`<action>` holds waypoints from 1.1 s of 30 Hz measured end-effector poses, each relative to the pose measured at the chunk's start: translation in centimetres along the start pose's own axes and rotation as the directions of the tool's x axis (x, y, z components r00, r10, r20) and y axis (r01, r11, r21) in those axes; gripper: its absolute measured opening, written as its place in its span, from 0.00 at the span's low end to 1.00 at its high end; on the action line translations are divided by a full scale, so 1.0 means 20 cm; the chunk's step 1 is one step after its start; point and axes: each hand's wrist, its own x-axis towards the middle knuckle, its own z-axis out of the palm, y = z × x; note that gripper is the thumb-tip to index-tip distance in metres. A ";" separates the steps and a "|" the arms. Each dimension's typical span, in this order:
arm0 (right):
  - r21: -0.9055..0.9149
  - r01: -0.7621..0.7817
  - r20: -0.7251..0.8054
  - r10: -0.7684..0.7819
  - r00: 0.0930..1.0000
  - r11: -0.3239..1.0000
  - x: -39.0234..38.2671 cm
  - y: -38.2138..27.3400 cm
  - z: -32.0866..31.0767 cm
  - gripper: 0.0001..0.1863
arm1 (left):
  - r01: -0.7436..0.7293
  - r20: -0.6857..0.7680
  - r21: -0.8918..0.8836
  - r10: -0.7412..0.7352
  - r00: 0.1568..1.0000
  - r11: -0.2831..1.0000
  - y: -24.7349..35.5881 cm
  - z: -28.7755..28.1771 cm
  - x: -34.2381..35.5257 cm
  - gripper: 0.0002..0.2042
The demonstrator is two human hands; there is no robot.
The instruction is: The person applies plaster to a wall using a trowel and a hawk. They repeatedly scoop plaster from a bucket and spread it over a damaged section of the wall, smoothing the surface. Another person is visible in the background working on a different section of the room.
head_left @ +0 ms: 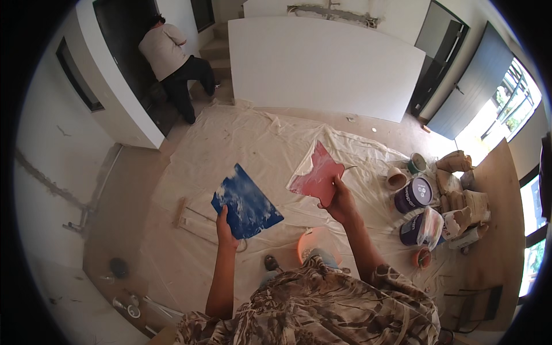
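My left hand (226, 232) is closed on the lower left edge of a blue flat plastic spreader (246, 198), its face smeared with white compound. In my right hand (344, 202) is a red plastic spreader (317, 173) with a rounded grip end; white paste coats its left edge. Both spreaders are held up in front of me, apart from each other. Below them, close to my feet, stands an orange bucket (305, 244), partly hidden by my patterned shirt.
A creased drop cloth (195, 155) covers much of the floor. Paint buckets (413, 194) and paper sacks (474, 204) crowd the right side. A large white panel (322, 63) stands at the back. Far left, another person (167, 52) bends by a dark doorway. A long-handled tool (181, 213) lies left.
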 end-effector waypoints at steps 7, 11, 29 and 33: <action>-0.132 0.268 0.006 -0.269 0.963 0.954 0.08 0.12 0.29 0.19 | 0.032 -0.038 -0.097 -0.036 0.999 0.995 0.09 0.17 0.01 0.20; -0.537 0.542 0.147 -0.561 0.815 0.646 0.13 0.30 0.20 0.15 | 0.043 -0.067 -0.118 -0.051 0.996 0.992 0.11 0.21 -0.02 0.18; -0.740 0.624 0.600 -0.667 0.442 -0.252 0.34 1.01 0.00 0.29 | 0.073 0.220 0.137 -0.102 0.970 0.988 0.16 -0.10 0.24 0.13; -0.772 0.564 0.574 -0.704 0.419 -0.293 0.39 1.11 -0.06 0.30 | 0.055 0.305 0.182 -0.110 0.946 0.982 0.18 -0.16 0.23 0.14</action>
